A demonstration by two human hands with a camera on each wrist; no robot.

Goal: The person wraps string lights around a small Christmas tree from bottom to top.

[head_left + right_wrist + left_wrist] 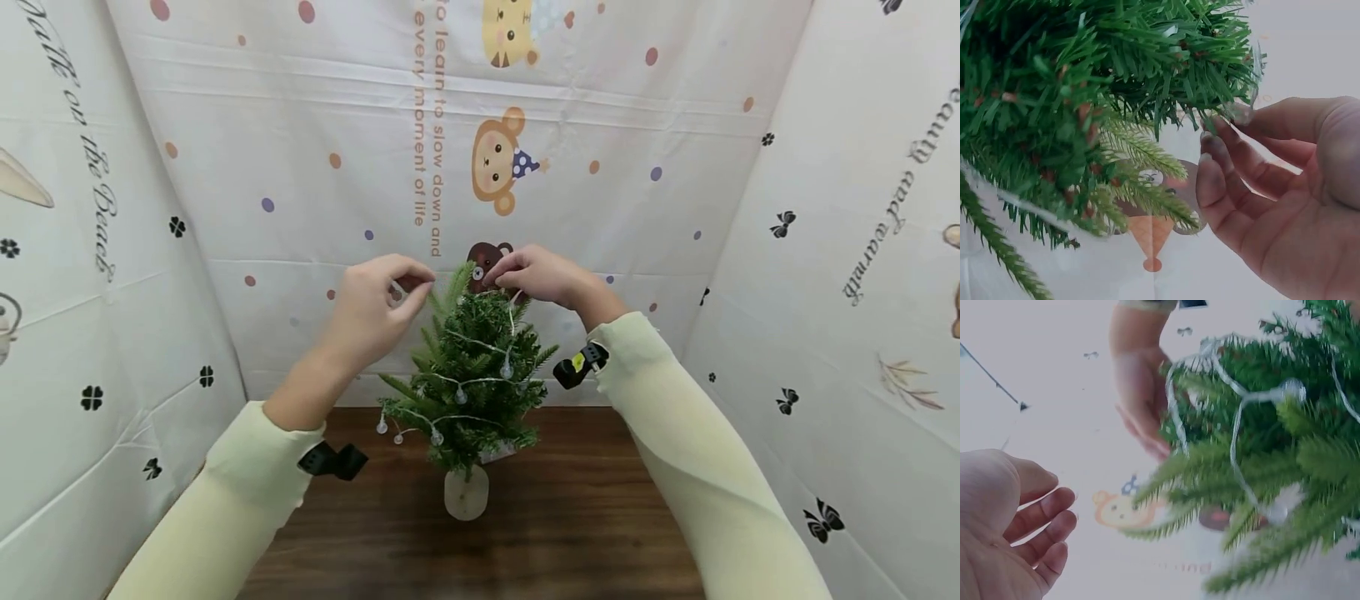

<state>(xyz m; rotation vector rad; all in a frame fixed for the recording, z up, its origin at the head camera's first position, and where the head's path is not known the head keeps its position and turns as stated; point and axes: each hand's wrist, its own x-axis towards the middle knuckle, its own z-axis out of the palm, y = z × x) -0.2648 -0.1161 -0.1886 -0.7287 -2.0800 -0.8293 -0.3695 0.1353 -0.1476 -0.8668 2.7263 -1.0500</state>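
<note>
A small artificial Christmas tree (480, 342) stands upright on a pale rounded base (467, 497). A string of lights with clear round bulbs (461, 395) winds around its branches. My right hand (543, 277) is at the far side of the treetop. In the right wrist view, its thumb and fingertips pinch the light string (1242, 114) beside the green needles. Left of the treetop, my left hand (375, 307) hangs with loosely bent fingers next to a light green branch tip. Nothing lies in its palm (985, 531) in the left wrist view.
The base rests on a dark wooden table (585, 500). Printed white cloth walls (285, 108) enclose the back and both sides. A whitish label (498, 452) shows under the lower branches. Black straps (333, 461) hang at the sleeve cuffs.
</note>
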